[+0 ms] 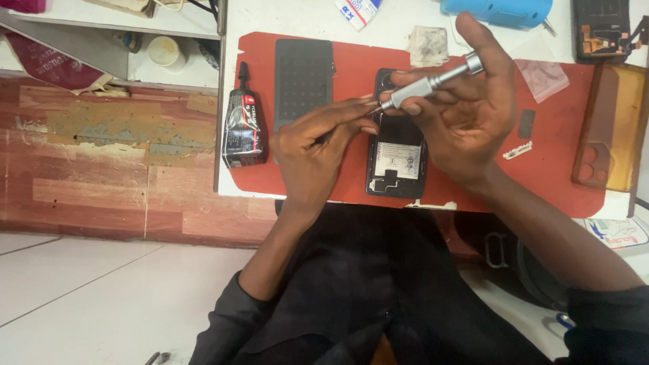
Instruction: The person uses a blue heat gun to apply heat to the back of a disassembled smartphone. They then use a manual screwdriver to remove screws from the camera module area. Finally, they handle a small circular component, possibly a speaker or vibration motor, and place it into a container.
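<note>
At frame centre, the right hand [466,111] grips a slim silver metal screwdriver [429,82]; the left hand [318,145] pinches its tip above the opened black phone [397,159].

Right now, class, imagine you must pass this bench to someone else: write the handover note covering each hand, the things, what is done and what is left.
Right hand: grip on a silver precision screwdriver, tip pointing left.
Left hand: fingertips pinched at the screwdriver tip, above the opened phone.
The phone lies back-off on the red mat; grey phone panel and black glue tube sit to its left.
Done: back cover off.
Left: phone not yet closed.
</note>
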